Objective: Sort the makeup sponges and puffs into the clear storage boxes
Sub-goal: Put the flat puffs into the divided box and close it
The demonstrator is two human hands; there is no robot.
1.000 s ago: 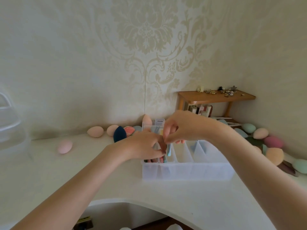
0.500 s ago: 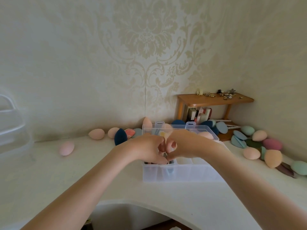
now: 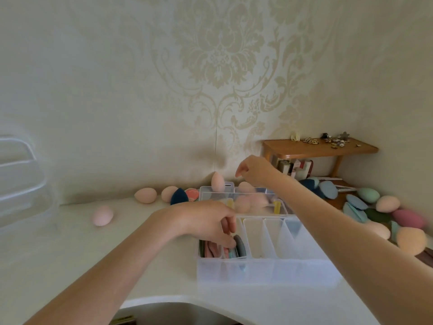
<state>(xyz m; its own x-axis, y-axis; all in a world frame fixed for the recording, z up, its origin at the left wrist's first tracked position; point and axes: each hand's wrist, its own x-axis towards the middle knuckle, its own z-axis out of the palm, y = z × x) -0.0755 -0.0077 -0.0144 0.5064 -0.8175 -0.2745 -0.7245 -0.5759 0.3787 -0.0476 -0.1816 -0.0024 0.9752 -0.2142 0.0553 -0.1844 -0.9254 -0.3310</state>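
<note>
A clear divided box [image 3: 257, 270] stands on the white desk. Its leftmost compartment holds upright puffs: pink [image 3: 210, 250], teal [image 3: 233, 254] and grey [image 3: 240, 245]. My left hand [image 3: 208, 225] reaches into that compartment, fingers and thumb curled round the tops of the puffs. The other compartments [image 3: 257, 238] look bare. Behind it a second clear box [image 3: 251, 191] holds pink sponges [image 3: 243, 202]. My right hand [image 3: 255, 170] hovers above that rear box, fingers loosely curled, holding nothing.
Loose egg sponges lie along the wall: pink [image 3: 102, 215], peach [image 3: 145, 195], navy [image 3: 179, 196]. A pile of puffs and sponges [image 3: 387, 204] lies at the right. A small wooden shelf [image 3: 321, 148] sits in the corner and a clear container [image 3: 18, 174] at far left.
My right hand has left the front compartment and risen back toward the wall, above the rear box. My left hand stays in the left compartment on the puffs.
</note>
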